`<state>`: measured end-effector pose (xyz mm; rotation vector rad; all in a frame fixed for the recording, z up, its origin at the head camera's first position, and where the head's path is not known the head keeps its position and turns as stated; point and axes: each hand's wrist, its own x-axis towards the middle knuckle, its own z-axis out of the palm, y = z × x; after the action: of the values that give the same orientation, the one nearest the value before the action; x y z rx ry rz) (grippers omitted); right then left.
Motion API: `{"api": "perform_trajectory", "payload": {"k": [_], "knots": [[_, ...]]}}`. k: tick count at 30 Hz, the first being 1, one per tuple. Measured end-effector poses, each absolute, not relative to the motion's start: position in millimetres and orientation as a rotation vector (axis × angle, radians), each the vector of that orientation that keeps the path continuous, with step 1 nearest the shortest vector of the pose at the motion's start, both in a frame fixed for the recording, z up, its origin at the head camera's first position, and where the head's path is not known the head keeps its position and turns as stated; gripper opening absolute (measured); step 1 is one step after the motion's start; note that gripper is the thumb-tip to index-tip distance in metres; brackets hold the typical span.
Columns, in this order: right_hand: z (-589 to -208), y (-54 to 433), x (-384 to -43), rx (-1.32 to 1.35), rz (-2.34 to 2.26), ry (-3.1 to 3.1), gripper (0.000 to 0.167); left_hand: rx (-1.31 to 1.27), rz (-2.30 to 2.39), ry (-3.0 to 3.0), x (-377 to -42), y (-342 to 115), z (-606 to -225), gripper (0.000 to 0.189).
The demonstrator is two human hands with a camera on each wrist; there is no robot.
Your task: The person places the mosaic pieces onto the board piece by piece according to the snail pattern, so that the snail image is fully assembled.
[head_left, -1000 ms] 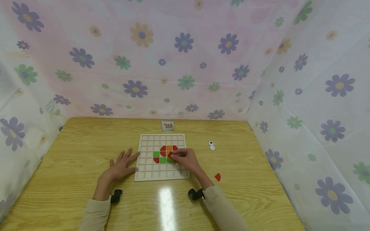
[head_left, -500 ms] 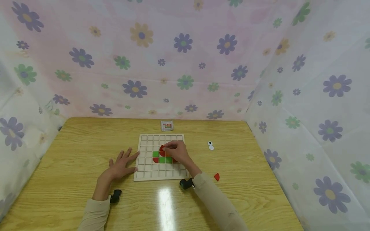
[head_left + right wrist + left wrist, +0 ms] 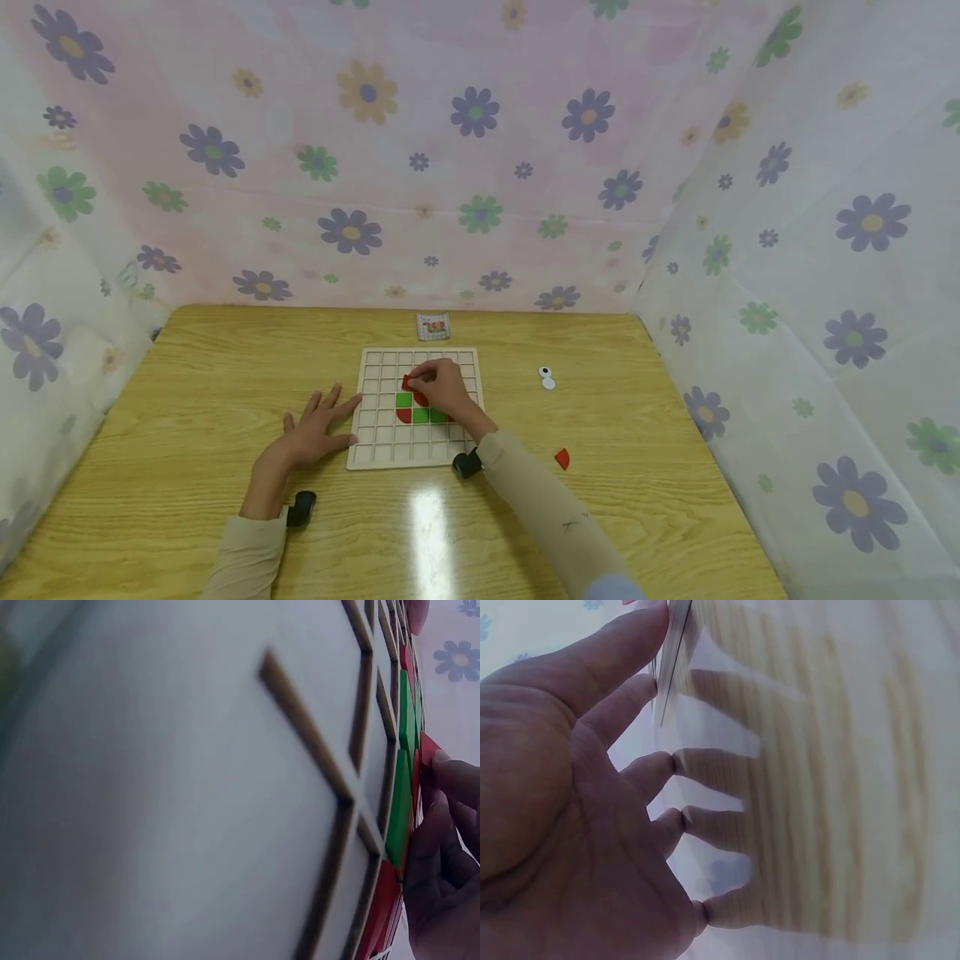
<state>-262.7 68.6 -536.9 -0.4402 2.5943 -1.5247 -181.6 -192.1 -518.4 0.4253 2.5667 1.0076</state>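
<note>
A pale wooden grid board (image 3: 378,433) lies on the table with red, green and orange pieces set in its cells. My right hand (image 3: 442,390) reaches over the board and pinches a red piece (image 3: 407,382) between thumb and fingertips. That red piece shows at the fingertips in the right wrist view too, close over the grid; its full outline is covered by the fingers. Below it sits a green square (image 3: 404,400), with a red quarter-round piece (image 3: 405,416) under that. My left hand (image 3: 311,433) rests on the table, fingers spread, thumb and index fingertips right at the board's left edge.
A red quarter-round piece (image 3: 562,459) lies on the table (image 3: 637,517) at the right. Farther back are a white disc with a black dot (image 3: 545,372) and a plain white disc (image 3: 549,384). Behind the board lies a small picture card (image 3: 433,327). Flowered curtains surround the table.
My right hand has carried the red piece left and slightly back across the board, from the middle cells to just above the green square. The left hand has stayed in place.
</note>
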Motion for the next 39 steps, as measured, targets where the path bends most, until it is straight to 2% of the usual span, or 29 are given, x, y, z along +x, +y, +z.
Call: {"api": "perform_trajectory", "payload": {"k": [16,31,39], "knots": [[-530.8,57.3,-249.7,-0.353,-1.273,2.806,0.012,0.411,1.018,2.571,-178.9,-191.7,-519.7,0.073],[-526.9,58.4,-245.6,-0.37,-1.318,2.745,0.008,0.409,1.056,2.567,-176.5,-191.3,-520.8,0.073],[-525.7,56.7,-247.3,-0.411,-1.314,2.73,0.015,0.407,1.032,2.575,-180.0,-191.8,-519.7,0.073]]}}
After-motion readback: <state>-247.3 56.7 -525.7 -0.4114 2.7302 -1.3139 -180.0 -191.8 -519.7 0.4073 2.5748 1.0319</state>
